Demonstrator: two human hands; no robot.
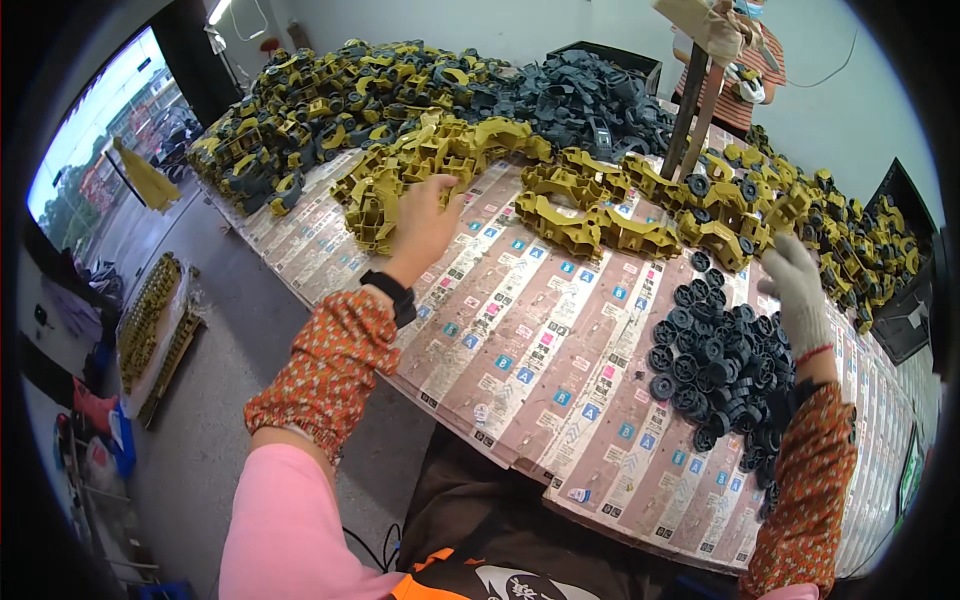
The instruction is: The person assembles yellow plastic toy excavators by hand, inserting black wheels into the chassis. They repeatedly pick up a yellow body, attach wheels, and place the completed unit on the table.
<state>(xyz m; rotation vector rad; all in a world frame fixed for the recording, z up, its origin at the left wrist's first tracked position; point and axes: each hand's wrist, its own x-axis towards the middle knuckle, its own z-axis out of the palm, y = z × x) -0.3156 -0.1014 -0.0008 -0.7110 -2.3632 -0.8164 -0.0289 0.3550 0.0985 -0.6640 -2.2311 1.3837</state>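
My bare left hand [428, 228], with a dark band at the wrist, reaches over the edge of a heap of olive-yellow plastic toy car bodies [370, 200]. Its fingers are apart and nothing shows in them; whether the fingertips touch a part is unclear. On the right, my right hand [800, 298] wears a pale knitted glove, its thumb and fingers apart. It is just below a yellow body piece [788, 208] and beside a pile of small black toy wheels [725, 360]. Some yellow bodies [715, 238] near it have black wheels on them.
Behind lie a large mound of yellow-and-grey assemblies [330, 110] and a heap of dark grey parts [585, 95]. A post [688, 115] rises from the table [520, 350], which is covered in printed sheets. A person [735, 80] stands across it. A black bin [905, 320] is at right.
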